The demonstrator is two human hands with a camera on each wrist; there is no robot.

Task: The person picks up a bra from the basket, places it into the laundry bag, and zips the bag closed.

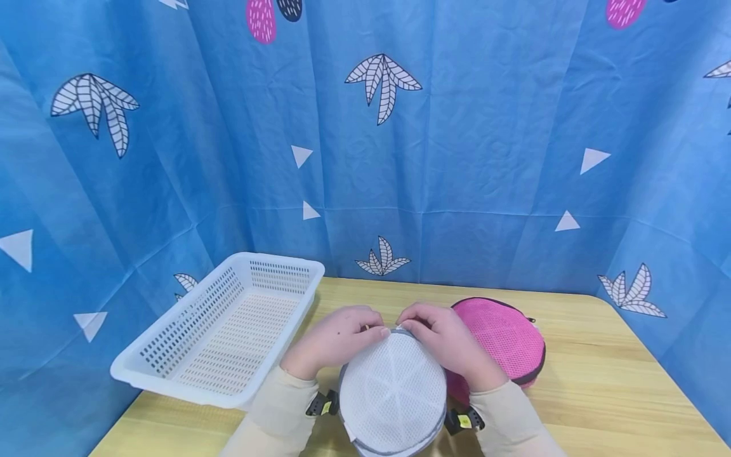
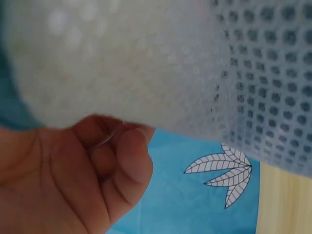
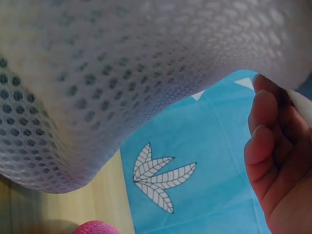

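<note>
A round white mesh laundry bag [image 1: 395, 395] with grey trim is in front of me, at the lower middle of the head view. My left hand [image 1: 344, 336] pinches its far edge between thumb and curled fingers. Close by on the same edge, my right hand [image 1: 447, 337] also pinches the rim, where a small pale bit shows between the hands. In both wrist views the white mesh fills the upper part and hides some fingertips. Partly behind my right forearm lies a pink mesh bag [image 1: 502, 335] with dark trim and a zipper pull.
On the left of the wooden table [image 1: 594, 355] stands a white perforated plastic basket [image 1: 128, 371] with nothing in it. A blue patterned curtain [image 1: 485, 146] hangs behind the table and along both sides.
</note>
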